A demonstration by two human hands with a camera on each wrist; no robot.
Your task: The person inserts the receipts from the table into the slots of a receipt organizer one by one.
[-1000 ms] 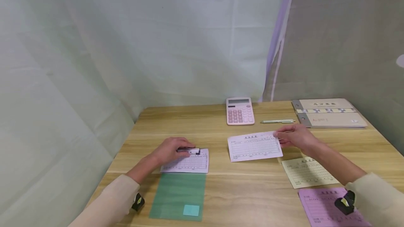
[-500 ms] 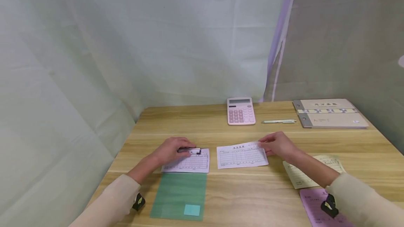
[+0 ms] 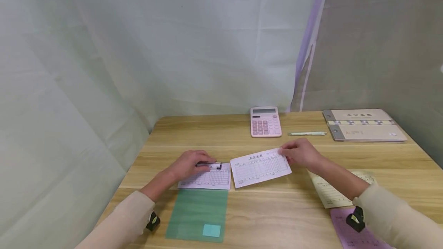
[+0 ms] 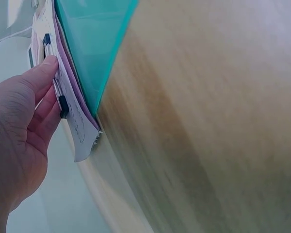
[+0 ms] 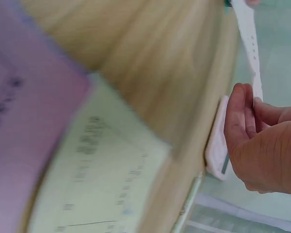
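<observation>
My left hand (image 3: 189, 165) pinches the metal clip (image 3: 210, 165), black at its ends, at the top of a translucent green clipboard (image 3: 197, 212). Printed forms (image 3: 205, 180) lie beneath that clip, a white one uppermost; purple and other edges show under it in the left wrist view. Between thumb and fingers, my right hand (image 3: 302, 153) holds a white printed form (image 3: 259, 167) by its upper right corner. This sheet is tilted, its left edge right at the right edge of the clipped stack. In the right wrist view the right hand (image 5: 262, 141) grips the sheet's end.
A yellow form (image 3: 328, 192) and a purple form (image 3: 346, 228) lie at the right, partly under the right forearm. Toward the back are a pink calculator (image 3: 265, 122), a pen (image 3: 307, 133) and a beige binder-like book (image 3: 363, 125). A light blue label (image 3: 211, 230) marks the clipboard's lower end.
My right hand has carried the white form leftward to the clipped stack, lowering then tilting it with the right side raised. The left hand keeps its place on the clip.
</observation>
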